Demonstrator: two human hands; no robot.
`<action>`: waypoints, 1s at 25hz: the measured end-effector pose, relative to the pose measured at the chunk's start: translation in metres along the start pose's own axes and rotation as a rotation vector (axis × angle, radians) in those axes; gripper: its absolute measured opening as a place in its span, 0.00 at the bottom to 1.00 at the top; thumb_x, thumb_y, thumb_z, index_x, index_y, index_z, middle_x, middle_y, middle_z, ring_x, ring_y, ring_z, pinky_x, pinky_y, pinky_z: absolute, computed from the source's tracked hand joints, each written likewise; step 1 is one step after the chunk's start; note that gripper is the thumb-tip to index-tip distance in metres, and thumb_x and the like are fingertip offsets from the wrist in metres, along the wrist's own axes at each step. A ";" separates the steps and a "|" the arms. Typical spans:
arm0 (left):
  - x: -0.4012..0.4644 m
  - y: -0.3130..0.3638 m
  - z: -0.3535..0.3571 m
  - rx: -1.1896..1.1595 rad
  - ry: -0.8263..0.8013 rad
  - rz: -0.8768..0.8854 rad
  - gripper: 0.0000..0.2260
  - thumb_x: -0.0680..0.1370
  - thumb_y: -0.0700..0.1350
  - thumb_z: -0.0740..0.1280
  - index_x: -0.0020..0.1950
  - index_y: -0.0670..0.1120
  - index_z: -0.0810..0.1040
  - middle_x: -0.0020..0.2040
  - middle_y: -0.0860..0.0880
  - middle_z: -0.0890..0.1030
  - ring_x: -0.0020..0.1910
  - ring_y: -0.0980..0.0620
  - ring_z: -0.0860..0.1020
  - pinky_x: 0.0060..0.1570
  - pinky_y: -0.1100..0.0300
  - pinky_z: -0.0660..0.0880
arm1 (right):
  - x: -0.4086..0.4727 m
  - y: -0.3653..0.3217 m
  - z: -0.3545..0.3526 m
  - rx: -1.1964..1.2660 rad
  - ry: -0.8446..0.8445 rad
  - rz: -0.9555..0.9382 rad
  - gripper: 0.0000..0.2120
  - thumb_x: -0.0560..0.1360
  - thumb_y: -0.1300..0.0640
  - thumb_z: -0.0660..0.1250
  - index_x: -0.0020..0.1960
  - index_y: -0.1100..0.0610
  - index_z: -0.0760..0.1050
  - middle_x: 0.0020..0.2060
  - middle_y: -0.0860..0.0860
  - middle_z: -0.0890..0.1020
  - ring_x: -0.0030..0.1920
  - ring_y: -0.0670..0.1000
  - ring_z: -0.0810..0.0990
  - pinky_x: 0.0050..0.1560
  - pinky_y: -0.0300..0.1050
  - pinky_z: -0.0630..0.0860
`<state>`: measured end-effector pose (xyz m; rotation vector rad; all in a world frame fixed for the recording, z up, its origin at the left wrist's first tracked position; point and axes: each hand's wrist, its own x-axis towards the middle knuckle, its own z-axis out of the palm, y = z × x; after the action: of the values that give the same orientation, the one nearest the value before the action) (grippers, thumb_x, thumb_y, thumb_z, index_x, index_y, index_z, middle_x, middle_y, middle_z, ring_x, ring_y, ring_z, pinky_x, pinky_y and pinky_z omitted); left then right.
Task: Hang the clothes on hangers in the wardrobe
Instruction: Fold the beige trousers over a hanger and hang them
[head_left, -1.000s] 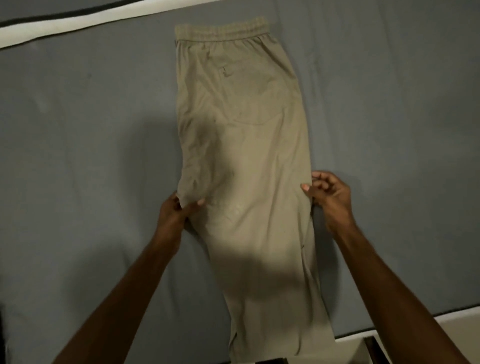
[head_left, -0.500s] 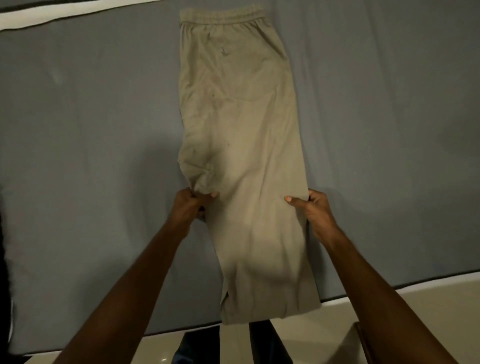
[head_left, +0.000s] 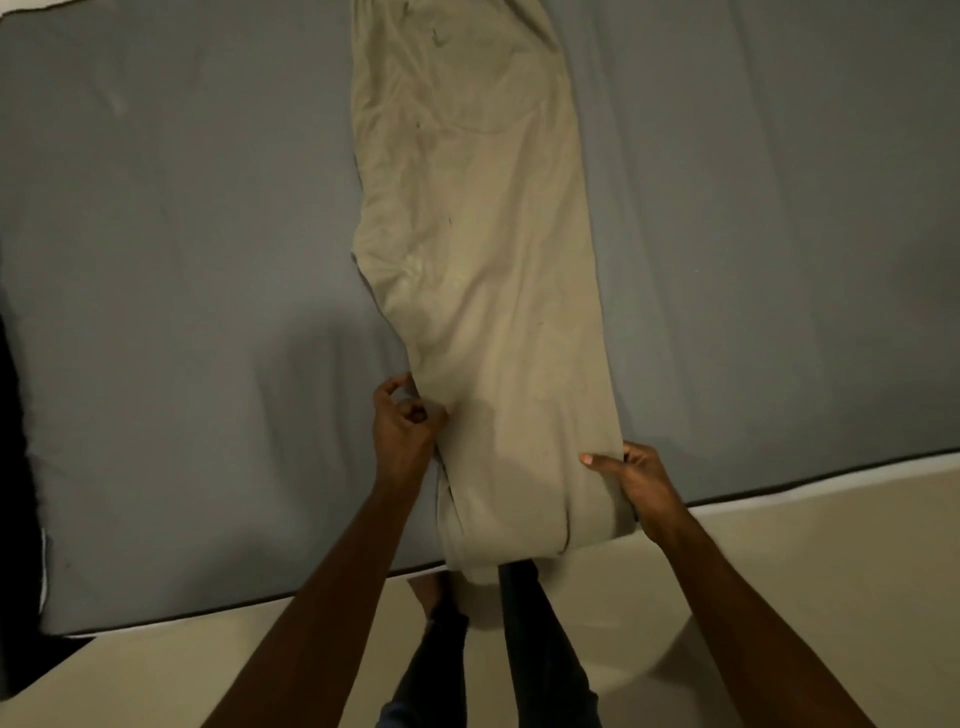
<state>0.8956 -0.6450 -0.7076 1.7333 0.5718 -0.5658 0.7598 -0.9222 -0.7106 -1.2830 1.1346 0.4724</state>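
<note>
A pair of khaki trousers lies lengthwise on the grey mattress, folded leg on leg, the waistband end running out of the top of the view. The leg ends hang over the mattress's near edge. My left hand pinches the trousers' left edge with curled fingers. My right hand grips the right edge near the hem, thumb lying on top of the cloth. No hanger or wardrobe is in view.
The mattress's near edge runs diagonally across the lower view, with pale floor below it. My own legs in dark trousers stand at the mattress edge. A dark shape borders the far left.
Both hands have slid down the trousers toward the hems. The trousers have been drawn toward me, so the leg ends now hang over the mattress edge and the waistband has left the view.
</note>
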 end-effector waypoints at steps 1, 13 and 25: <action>0.002 0.002 0.000 -0.011 0.009 -0.002 0.26 0.73 0.39 0.78 0.68 0.47 0.71 0.44 0.42 0.85 0.42 0.49 0.84 0.44 0.56 0.82 | -0.005 0.010 0.000 -0.013 0.016 0.014 0.12 0.69 0.60 0.80 0.52 0.57 0.86 0.46 0.50 0.89 0.46 0.49 0.87 0.45 0.42 0.79; -0.033 -0.065 -0.016 0.578 -0.312 0.120 0.12 0.68 0.55 0.80 0.40 0.47 0.87 0.39 0.53 0.86 0.38 0.58 0.83 0.41 0.63 0.77 | -0.046 0.087 0.011 0.196 0.105 0.101 0.16 0.72 0.59 0.79 0.58 0.60 0.84 0.51 0.55 0.88 0.53 0.58 0.85 0.50 0.48 0.81; -0.109 -0.118 -0.039 0.184 -0.326 -0.061 0.14 0.73 0.40 0.76 0.59 0.44 0.83 0.55 0.43 0.86 0.53 0.45 0.85 0.54 0.52 0.82 | -0.048 0.121 -0.010 -0.212 0.239 0.073 0.08 0.66 0.70 0.75 0.40 0.59 0.81 0.41 0.57 0.85 0.42 0.59 0.84 0.42 0.47 0.81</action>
<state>0.7400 -0.5909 -0.7162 1.7503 0.3499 -0.9485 0.6371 -0.8825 -0.7291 -1.5162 1.3620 0.5137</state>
